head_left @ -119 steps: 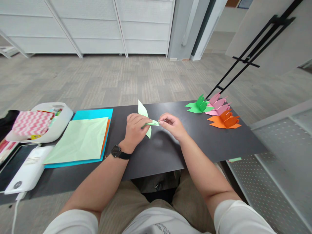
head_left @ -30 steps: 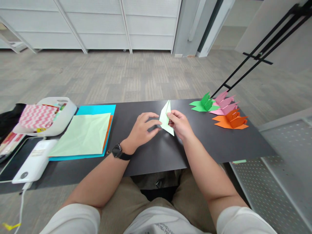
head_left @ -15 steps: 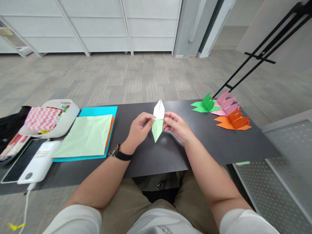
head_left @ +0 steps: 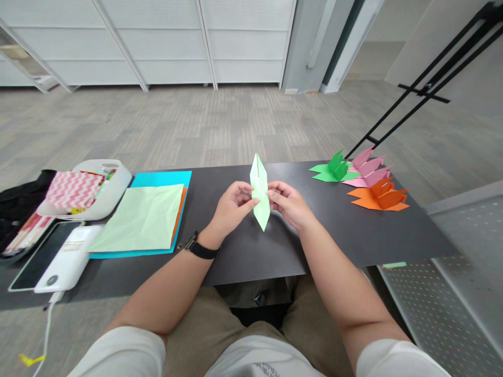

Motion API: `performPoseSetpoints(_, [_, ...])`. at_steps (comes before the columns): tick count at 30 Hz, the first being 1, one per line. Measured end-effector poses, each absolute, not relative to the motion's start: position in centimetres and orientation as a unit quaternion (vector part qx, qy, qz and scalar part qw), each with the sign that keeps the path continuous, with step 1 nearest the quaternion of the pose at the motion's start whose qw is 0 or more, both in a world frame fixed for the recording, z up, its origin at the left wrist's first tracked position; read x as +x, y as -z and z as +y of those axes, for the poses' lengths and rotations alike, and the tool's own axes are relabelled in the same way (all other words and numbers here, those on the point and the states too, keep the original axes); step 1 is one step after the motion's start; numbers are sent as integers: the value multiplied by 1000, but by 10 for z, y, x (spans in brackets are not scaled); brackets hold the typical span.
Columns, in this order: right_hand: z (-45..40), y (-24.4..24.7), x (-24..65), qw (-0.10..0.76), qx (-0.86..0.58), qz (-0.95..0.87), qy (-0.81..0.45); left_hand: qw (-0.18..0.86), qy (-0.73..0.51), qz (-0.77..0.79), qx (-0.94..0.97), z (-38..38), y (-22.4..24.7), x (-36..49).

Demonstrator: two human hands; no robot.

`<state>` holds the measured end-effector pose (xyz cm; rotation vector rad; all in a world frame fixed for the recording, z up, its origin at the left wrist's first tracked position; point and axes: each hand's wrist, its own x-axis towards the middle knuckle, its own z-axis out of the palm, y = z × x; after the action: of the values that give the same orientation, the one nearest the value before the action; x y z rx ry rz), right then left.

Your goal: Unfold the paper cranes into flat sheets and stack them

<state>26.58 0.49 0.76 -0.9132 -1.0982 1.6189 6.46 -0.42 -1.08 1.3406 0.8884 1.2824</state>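
Note:
A pale green folded paper (head_left: 260, 183), long and pointed at both ends with a slit down its upper half, is held up above the dark table. My left hand (head_left: 237, 205) pinches its left edge near the middle, thumb in front. Opposite, my right hand (head_left: 288, 201) grips the right edge between thumb and fingers. Both hands are closed on the paper. Some fingertips are hidden behind it.
On the table (head_left: 243, 256), a stack of coloured paper (head_left: 141, 217) lies left, beside a white basket (head_left: 110, 196), a phone (head_left: 39, 259) and a white power bank (head_left: 68, 262). Folded green (head_left: 334, 167), pink (head_left: 369, 170) and orange (head_left: 381, 196) paper pieces stand right.
The folded paper has flattened out; its upper half, pale and bent at the middle before, now lies in line with the lower. It has tilted slightly, and my left thumb has moved onto its front.

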Motion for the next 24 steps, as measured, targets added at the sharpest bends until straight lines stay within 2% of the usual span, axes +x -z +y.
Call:
performPoseSetpoints(8, [5,-1,263,473,-370,-543,-587,549,-505,392,539,-4,12,67])
performPoseSetpoints(16, [6,6,261,474,-386,-579,-540,524,-551,417,499,-8,7,69])
performPoseSetpoints(21, [6,9,260,475,-391,-580,-534,589,-527,379,481,-16,1,74])
performPoseSetpoints(24, [6,11,260,467,-393,-591,-528,593,-531,385,468,-18,-1,76])
